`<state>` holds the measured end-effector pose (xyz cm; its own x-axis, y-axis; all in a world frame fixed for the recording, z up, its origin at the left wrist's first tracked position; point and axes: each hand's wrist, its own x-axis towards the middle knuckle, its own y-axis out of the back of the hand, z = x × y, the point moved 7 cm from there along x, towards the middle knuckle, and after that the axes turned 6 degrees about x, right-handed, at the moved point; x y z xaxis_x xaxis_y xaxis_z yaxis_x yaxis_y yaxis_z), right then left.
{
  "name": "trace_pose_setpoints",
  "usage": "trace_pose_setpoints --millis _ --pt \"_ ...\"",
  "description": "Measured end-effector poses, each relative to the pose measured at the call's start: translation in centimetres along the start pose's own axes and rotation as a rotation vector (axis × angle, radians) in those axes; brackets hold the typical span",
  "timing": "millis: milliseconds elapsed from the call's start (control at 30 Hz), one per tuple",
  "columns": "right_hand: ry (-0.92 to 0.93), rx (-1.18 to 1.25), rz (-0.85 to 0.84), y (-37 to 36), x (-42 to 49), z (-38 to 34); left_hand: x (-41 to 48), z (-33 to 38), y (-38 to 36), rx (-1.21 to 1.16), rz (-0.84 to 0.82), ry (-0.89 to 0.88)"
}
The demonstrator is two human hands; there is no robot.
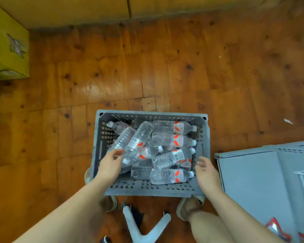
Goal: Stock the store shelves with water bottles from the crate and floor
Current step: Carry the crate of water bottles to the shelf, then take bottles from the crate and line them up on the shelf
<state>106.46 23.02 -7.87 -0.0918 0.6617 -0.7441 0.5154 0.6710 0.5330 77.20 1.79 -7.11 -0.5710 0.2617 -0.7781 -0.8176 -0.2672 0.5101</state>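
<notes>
Hands apart over the crate [148,189] of water bottles [170,127].
We find the right hand [207,173] spread, empty; the left hand [110,164] blurs across one bottle [123,139], grip unclear.

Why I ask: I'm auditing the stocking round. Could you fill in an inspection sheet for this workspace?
Surface: wooden floor, glossy, knotted boards.
Job's things: grey crate on the floor, holding a loose heap of water bottles lying on their sides; grey shelf unit to its right.
Clutter: white scraps on the floor; white frame between the feet.
Hands: left hand over the crate's left side, fingers relaxed at a bottle, no grip; right hand open at the crate's right wall.
Cables: nothing seen.
Surroundings: yellow carton at left, brown cartons along the far edge.
</notes>
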Motion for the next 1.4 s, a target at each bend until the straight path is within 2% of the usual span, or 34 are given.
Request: trace_pose_setpoints --millis 67,133,333,533,667,900,1167,1300,1400 --pt "-0.054 0.082 -0.144 -2.2 -2.1 1.6 -2.1 -1.5 -3.0 0.035 -0.264 0.022" --pt "-0.04 0.16 -0.233 -3.7 -3.4 1.7 -3.6 -3.0 -4.6 0.02 -0.346 0.025" --pt "0.138 0.202 -0.297 -5.3 -3.7 -1.3 -4.6 -3.5 -5.3 -0.072 -0.226 -0.042" --pt "0.274 0.031 -0.285 -6.5 -6.5 -1.3 -6.2 -4.3 -4.0 -0.111 -0.133 -0.17" --pt "0.409 0.076 -0.219 -5.7 -10.8 -1.2 -9.9 -5.4 -3.4 -0.128 -0.079 -0.277" --pt "0.517 0.02 -0.114 -2.5 -18.4 3.4 -16.6 -5.7 -4.0 -0.113 -0.099 -0.441" --pt "0.612 0.278 0.037 2.2 -25.6 6.1 -25.9 1.5 -6.6 -0.002 -0.155 -0.72" --pt "0.589 0.431 0.183 5.2 -27.5 8.6 -30.9 6.0 -7.7 0.102 -0.164 -0.901" --pt "0.572 0.53 0.23 6.7 -27.9 10.1 -32.5 8.4 -8.0 0.147 -0.143 -0.988"
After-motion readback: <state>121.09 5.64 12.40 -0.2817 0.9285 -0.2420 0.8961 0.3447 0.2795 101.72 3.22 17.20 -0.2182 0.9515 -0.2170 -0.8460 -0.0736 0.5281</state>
